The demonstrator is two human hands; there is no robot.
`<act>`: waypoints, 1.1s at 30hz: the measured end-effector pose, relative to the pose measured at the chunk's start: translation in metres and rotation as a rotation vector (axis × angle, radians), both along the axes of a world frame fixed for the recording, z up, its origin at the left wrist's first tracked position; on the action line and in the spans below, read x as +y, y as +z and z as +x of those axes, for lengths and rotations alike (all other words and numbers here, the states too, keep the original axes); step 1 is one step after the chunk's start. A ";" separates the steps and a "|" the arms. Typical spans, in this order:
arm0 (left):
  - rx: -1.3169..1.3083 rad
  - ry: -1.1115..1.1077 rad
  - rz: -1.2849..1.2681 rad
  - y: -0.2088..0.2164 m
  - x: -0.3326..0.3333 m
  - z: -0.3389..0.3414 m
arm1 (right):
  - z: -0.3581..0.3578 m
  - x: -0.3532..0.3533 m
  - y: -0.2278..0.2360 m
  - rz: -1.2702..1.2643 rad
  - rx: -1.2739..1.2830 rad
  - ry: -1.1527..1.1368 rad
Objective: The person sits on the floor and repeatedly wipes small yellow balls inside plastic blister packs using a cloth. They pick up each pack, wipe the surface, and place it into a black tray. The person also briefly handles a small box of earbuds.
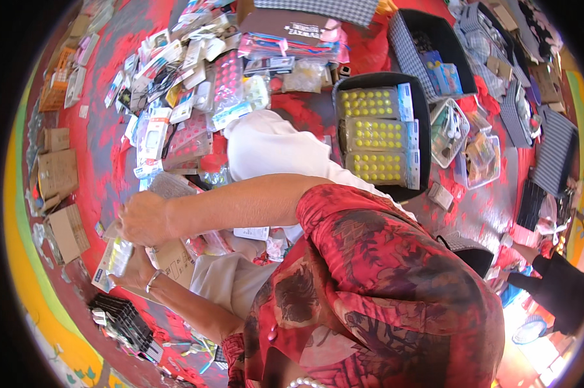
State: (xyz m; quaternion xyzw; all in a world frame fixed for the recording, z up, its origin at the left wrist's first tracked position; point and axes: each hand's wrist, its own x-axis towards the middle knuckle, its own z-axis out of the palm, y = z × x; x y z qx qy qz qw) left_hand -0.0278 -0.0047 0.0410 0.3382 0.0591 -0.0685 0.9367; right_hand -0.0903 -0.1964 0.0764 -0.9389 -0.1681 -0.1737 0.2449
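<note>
My left hand [136, 273], a bracelet on its wrist, holds a flat clear blister packet [112, 260] from below at the left of the view. My right hand [143, 220] reaches across my body from a red patterned sleeve and closes on the packet's top edge. A brown cardboard piece [174, 260] lies just right of the hands. A white-clad leg [266, 147] lies beyond my right forearm.
A black tray [425, 116] holds three packs of yellow round pieces. Many small packaged goods [195, 71] are heaped on the red floor cover. Cardboard boxes [59, 173] sit at left, a black basket [125, 322] below the hands. Another person's dark sleeve [557, 284] is at far right.
</note>
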 end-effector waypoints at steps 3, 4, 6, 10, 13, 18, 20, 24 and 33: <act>-0.138 0.057 0.450 0.043 -0.049 -0.019 | -0.011 -0.021 0.004 0.206 -0.070 -0.140; 0.149 0.166 0.225 0.067 -0.067 -0.016 | -0.016 -0.028 0.006 0.262 -0.122 -0.182; -0.127 0.014 0.297 0.098 -0.101 -0.024 | -0.029 -0.042 0.012 0.414 -0.327 -0.307; -0.561 -0.207 0.546 0.137 -0.166 -0.034 | -0.058 -0.060 0.032 0.665 -0.440 -0.485; -0.455 -0.353 0.601 0.160 -0.203 -0.034 | -0.077 -0.087 0.042 0.763 -0.321 -0.435; -0.731 -0.451 0.949 0.150 -0.268 -0.044 | -0.138 -0.179 0.018 0.853 0.174 -0.225; -1.013 -0.448 1.164 0.129 -0.300 -0.060 | -0.164 -0.210 0.007 1.118 0.163 -0.468; -1.565 -0.681 1.330 0.080 -0.359 -0.116 | -0.206 -0.241 -0.009 1.472 -0.034 -0.504; -1.710 -0.945 1.504 0.034 -0.403 -0.214 | -0.324 -0.262 -0.127 2.457 -0.100 -0.752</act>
